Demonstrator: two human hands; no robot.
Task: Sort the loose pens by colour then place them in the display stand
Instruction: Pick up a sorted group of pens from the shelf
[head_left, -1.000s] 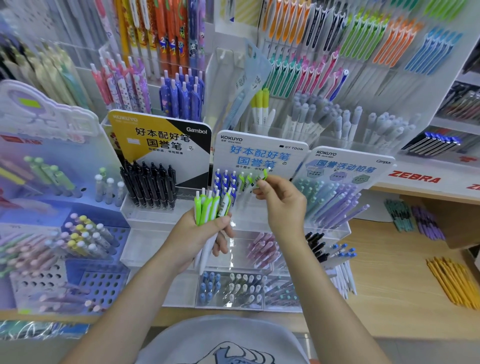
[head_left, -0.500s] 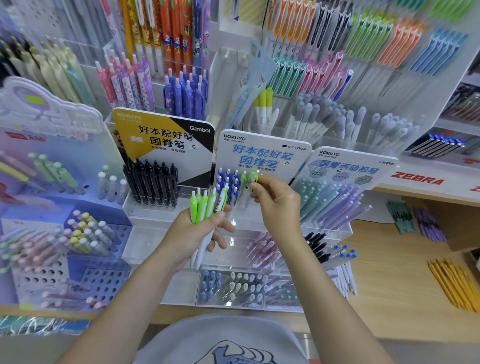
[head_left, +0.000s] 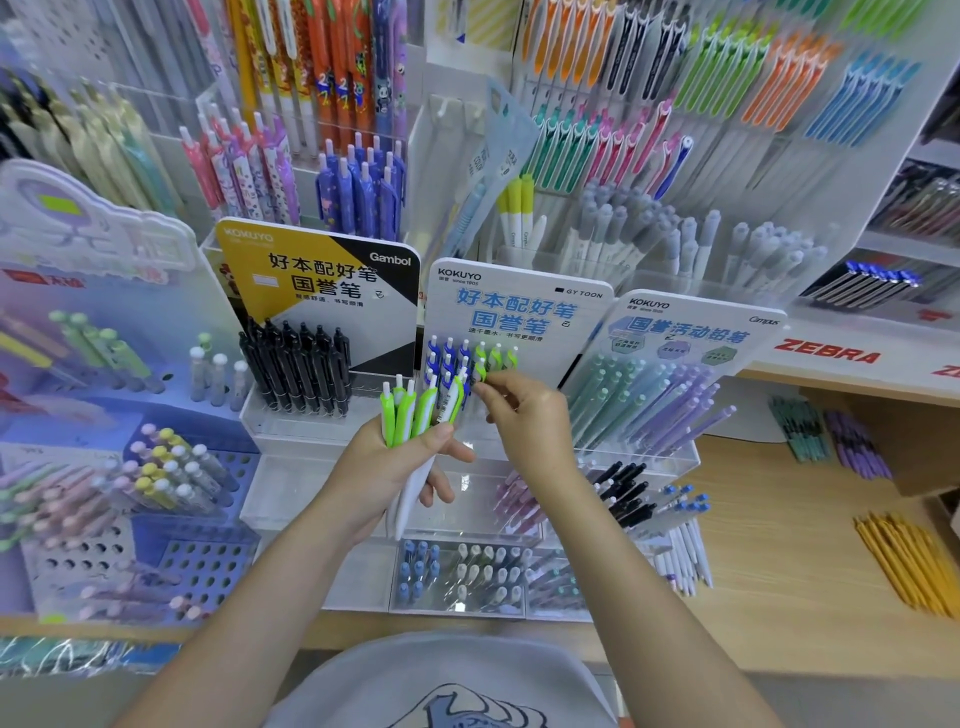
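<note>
Since the earlier frame, my right hand (head_left: 524, 421) has lowered one green-and-white plastic pen (head_left: 480, 370) into the white Kokuyo display stand (head_left: 511, 306), pinching it upright. My left hand (head_left: 400, 467) grips about five matching pens (head_left: 415, 408), clickers up. Three green pens (head_left: 496, 356) stand behind.

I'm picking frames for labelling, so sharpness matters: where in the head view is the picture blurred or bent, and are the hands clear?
Head view: both hands are fairly sharp, the left hand gripping the green pens, the right hand pinching one at the stand. The left-edge displays smear, and the wide lens bends the shelf and upper racks outward.
</note>
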